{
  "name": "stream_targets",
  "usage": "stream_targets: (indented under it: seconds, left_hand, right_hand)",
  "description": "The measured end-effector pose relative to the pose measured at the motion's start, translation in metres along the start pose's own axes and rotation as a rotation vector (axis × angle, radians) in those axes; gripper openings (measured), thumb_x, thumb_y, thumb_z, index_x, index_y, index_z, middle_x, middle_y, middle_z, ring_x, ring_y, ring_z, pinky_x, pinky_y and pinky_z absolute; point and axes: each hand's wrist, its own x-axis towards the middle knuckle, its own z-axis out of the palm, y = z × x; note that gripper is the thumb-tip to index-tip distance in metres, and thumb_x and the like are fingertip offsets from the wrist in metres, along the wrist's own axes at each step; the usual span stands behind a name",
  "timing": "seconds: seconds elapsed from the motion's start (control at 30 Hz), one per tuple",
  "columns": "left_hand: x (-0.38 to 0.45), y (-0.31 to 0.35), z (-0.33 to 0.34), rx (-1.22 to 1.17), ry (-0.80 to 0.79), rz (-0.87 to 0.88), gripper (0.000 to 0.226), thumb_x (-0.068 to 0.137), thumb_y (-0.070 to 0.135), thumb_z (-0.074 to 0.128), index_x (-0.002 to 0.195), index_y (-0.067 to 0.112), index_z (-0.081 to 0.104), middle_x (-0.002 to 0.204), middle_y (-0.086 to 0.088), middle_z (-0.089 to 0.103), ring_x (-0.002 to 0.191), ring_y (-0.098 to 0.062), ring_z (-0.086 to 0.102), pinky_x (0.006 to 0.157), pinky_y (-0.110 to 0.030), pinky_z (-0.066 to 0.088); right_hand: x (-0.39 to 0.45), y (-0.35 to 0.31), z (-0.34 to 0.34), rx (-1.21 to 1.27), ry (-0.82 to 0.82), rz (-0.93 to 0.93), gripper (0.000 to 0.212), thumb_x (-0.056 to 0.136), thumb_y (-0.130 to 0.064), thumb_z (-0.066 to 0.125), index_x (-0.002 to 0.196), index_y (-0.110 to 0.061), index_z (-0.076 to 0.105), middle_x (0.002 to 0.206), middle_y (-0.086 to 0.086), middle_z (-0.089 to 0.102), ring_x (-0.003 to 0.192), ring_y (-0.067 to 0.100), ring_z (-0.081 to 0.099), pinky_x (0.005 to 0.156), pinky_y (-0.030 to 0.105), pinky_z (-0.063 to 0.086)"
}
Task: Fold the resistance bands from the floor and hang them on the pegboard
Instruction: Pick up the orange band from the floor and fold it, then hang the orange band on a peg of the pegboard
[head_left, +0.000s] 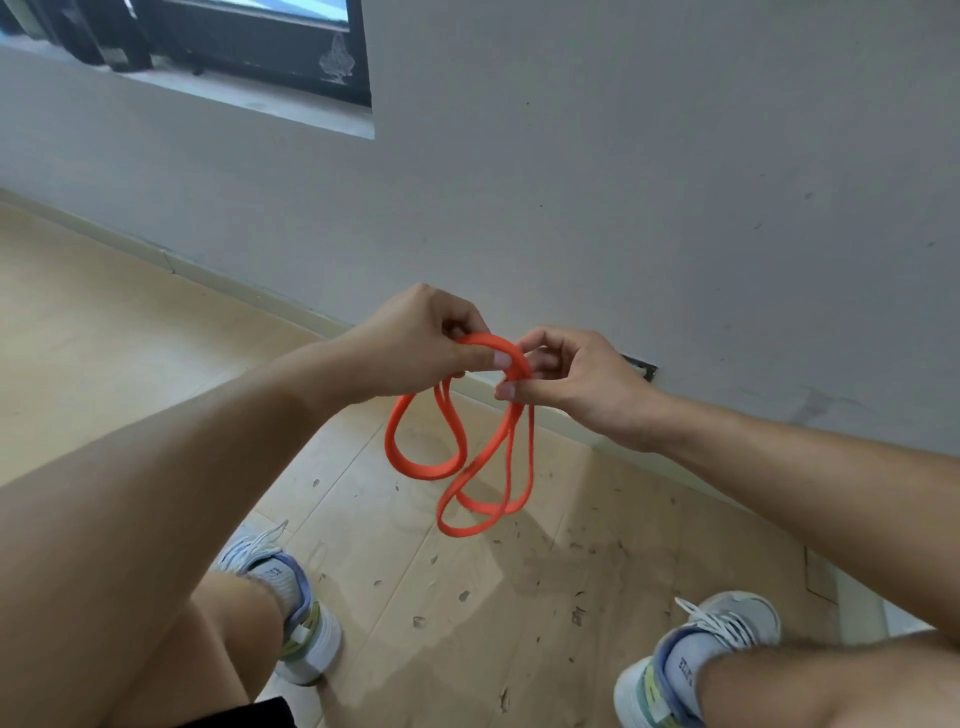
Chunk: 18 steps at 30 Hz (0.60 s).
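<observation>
An orange resistance band (457, 457) hangs in several loops in front of me, above the wooden floor. My left hand (415, 348) pinches the top of the band between thumb and fingers. My right hand (571, 379) grips the same top bend just to the right, thumb and forefinger closed on it. The two hands almost touch. The loops dangle freely below them. No pegboard is in view.
A grey wall (623, 182) stands close ahead, with a skirting board along its foot. A dark window (249, 41) sits at the upper left. My two feet in light sneakers (291, 608) stand on the scuffed wooden floor (467, 623).
</observation>
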Motion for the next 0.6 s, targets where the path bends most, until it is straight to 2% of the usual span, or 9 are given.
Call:
stream_targets:
  seconds: [0.1, 0.23, 0.3, 0.4, 0.5, 0.6]
  left_hand:
    - [-0.002, 0.002, -0.003, -0.039, 0.040, -0.013, 0.025, 0.083, 0.044, 0.077, 0.091, 0.021, 0.073, 0.074, 0.000, 0.071, 0.066, -0.012, 0.065, 0.062, -0.022, 0.050]
    - [-0.005, 0.005, -0.001, -0.098, 0.115, 0.015, 0.045, 0.082, 0.043, 0.079, 0.118, 0.028, 0.056, 0.080, 0.001, 0.071, 0.074, -0.015, 0.071, 0.071, -0.028, 0.059]
    - [-0.005, 0.010, 0.001, -0.131, 0.214, 0.094, 0.041, 0.081, 0.036, 0.081, 0.114, 0.029, 0.057, 0.078, 0.003, 0.071, 0.071, -0.014, 0.071, 0.068, -0.030, 0.060]
    - [-0.002, 0.026, -0.001, -0.235, 0.369, 0.160, 0.022, 0.082, 0.023, 0.083, 0.097, 0.020, 0.067, 0.078, 0.005, 0.076, 0.068, -0.007, 0.074, 0.065, -0.019, 0.056]
    - [0.003, 0.051, -0.007, -0.165, 0.411, 0.229, 0.020, 0.090, 0.025, 0.075, 0.106, 0.022, 0.062, 0.082, 0.007, 0.075, 0.072, -0.002, 0.074, 0.064, -0.012, 0.053]
    - [0.008, 0.081, -0.015, -0.087, 0.402, 0.315, 0.024, 0.094, 0.026, 0.070, 0.113, 0.027, 0.055, 0.093, 0.009, 0.070, 0.078, -0.004, 0.071, 0.067, -0.014, 0.055]
  right_hand:
    - [-0.001, -0.010, -0.005, -0.002, 0.087, -0.023, 0.032, 0.084, -0.010, 0.084, 0.110, -0.011, 0.065, 0.090, 0.013, 0.079, 0.088, 0.030, 0.078, 0.092, 0.051, 0.061]
    - [-0.005, -0.030, -0.013, -0.126, 0.158, -0.070, 0.030, 0.085, -0.018, 0.085, 0.108, -0.017, 0.066, 0.091, 0.004, 0.080, 0.086, 0.020, 0.079, 0.087, 0.046, 0.064]
    - [-0.008, -0.043, -0.018, -0.181, 0.206, -0.096, 0.026, 0.084, -0.023, 0.086, 0.105, -0.022, 0.070, 0.092, -0.002, 0.079, 0.086, 0.014, 0.077, 0.084, 0.040, 0.064]
    - [-0.012, -0.067, -0.031, -0.194, 0.300, -0.158, 0.021, 0.084, -0.023, 0.086, 0.100, -0.029, 0.075, 0.089, -0.007, 0.077, 0.083, 0.010, 0.074, 0.078, 0.031, 0.063]
    - [-0.019, -0.091, -0.045, -0.233, 0.358, -0.210, 0.026, 0.084, -0.023, 0.086, 0.105, -0.029, 0.071, 0.092, -0.007, 0.077, 0.086, 0.009, 0.075, 0.081, 0.029, 0.063]
    - [-0.028, -0.115, -0.064, -0.286, 0.415, -0.237, 0.024, 0.083, -0.027, 0.086, 0.096, -0.027, 0.067, 0.089, -0.004, 0.077, 0.082, 0.010, 0.076, 0.075, 0.030, 0.064]
